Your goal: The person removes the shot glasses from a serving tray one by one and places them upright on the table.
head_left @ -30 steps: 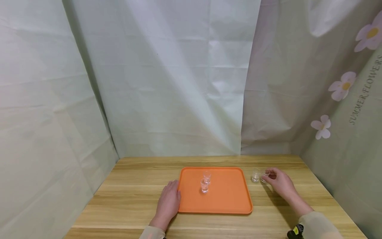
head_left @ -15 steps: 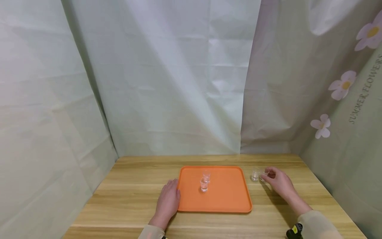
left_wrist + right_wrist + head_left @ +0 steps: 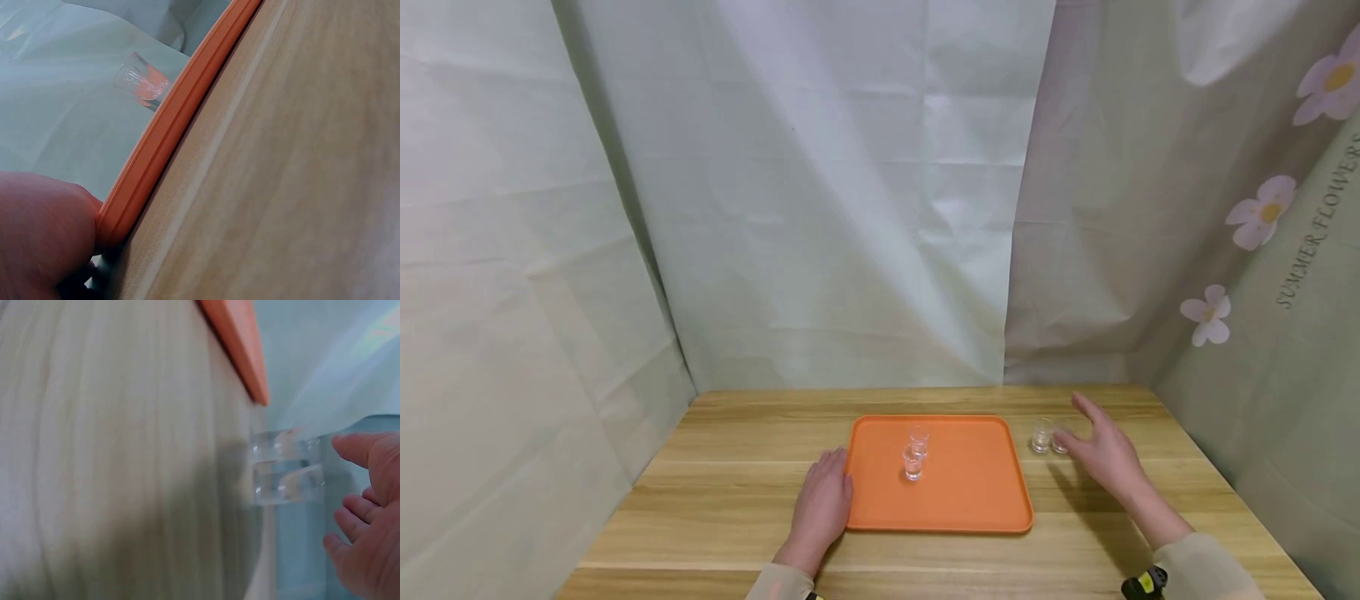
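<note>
Orange tray sitting flat on a wood-grain table, with two little clear glasses on it a bit left of its middle: a front glass and a back glass, both upright. The front one covers the lower part of the back one in the head view, so I can't say if they touch. Two more of the same kind stand upright on the wood just past the tray's right edge, an inner glass nearer the tray and an outer glass right beside it. Whether any of the four has liquid in it, honestly can't tell, they just catch the light. Right hand is at that outer one, thumb and fingers spread well apart; the thumb hides part of the glass from the head, while the right wrist view puts a fingertip just off the rims. Between the outer glass and the tray you've got the inner glass, then the raised rim. Left hand lies along the tray's left edge, fingers pretty straight and together, touching the rim. Around it all hang pale creased sheets, with pinkish-white flowers and "SUMMER FLOWERS" lettering on the right side, plus a light sleeve and a black-and-yellow band at the right wrist
</note>
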`<state>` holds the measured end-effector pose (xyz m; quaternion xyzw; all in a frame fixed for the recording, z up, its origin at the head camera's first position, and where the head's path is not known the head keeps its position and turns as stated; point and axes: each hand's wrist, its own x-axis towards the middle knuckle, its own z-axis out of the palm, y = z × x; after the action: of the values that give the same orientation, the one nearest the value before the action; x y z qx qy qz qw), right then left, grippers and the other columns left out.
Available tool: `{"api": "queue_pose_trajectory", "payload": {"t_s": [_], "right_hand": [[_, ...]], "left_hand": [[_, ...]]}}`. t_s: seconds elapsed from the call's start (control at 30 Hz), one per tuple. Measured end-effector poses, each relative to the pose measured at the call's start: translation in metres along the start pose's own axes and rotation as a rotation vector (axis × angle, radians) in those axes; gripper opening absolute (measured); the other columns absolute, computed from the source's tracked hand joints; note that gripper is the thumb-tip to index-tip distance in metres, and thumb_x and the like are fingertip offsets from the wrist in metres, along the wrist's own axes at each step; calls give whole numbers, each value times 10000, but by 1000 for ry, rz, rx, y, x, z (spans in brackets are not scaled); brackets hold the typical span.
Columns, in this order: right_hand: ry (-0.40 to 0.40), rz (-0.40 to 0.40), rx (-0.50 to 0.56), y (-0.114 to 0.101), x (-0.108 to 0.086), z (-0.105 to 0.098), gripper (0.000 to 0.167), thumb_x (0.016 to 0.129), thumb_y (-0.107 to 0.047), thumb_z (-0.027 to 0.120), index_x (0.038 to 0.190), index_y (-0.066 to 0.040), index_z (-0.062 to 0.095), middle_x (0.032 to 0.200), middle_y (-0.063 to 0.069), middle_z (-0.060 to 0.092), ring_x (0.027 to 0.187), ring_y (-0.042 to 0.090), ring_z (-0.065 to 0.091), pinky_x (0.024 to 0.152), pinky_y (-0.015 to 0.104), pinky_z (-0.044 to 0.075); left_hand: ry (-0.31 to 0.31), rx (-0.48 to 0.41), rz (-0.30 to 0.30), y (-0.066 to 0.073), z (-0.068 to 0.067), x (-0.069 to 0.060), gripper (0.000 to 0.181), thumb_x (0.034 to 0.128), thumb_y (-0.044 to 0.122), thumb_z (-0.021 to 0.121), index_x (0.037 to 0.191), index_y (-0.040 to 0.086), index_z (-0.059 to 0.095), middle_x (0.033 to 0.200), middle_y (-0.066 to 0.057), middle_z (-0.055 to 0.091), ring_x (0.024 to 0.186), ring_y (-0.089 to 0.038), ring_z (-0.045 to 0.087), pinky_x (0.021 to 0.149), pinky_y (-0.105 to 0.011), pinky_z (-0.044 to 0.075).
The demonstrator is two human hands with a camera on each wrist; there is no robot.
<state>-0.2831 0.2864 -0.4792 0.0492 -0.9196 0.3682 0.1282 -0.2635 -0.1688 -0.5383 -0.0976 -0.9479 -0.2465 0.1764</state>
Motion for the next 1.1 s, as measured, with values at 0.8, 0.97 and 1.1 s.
{"api": "queue_pose_trajectory", "payload": {"t_s": [0.8,0.97,1.1], "right_hand": [[13,-183,-7,-64,-3,43,736,1011,-155,821,1631,25,467,1614,307,512,1478,549,476,1176,740,422],[-23,-193,15,-74,-2,60,698,1010,-147,825,1613,9,510,1605,278,540,1473,522,501,1184,717,434],[-49,-197,44,-78,0,72,682,1004,-136,832,1599,11,531,1589,260,565,1467,496,521,1209,682,430]], "left_hand": [[-11,-6,-1,-1,-1,1,416,1060,26,656,1443,-132,621,1461,-308,649,1439,-514,553,1232,-661,409],[-9,-3,-4,-2,-1,1,413,1059,23,655,1440,-131,623,1456,-311,650,1437,-514,554,1230,-661,411],[-11,-6,-1,-1,-2,2,414,1062,26,654,1443,-131,621,1457,-312,649,1437,-515,553,1230,-657,412]]}}
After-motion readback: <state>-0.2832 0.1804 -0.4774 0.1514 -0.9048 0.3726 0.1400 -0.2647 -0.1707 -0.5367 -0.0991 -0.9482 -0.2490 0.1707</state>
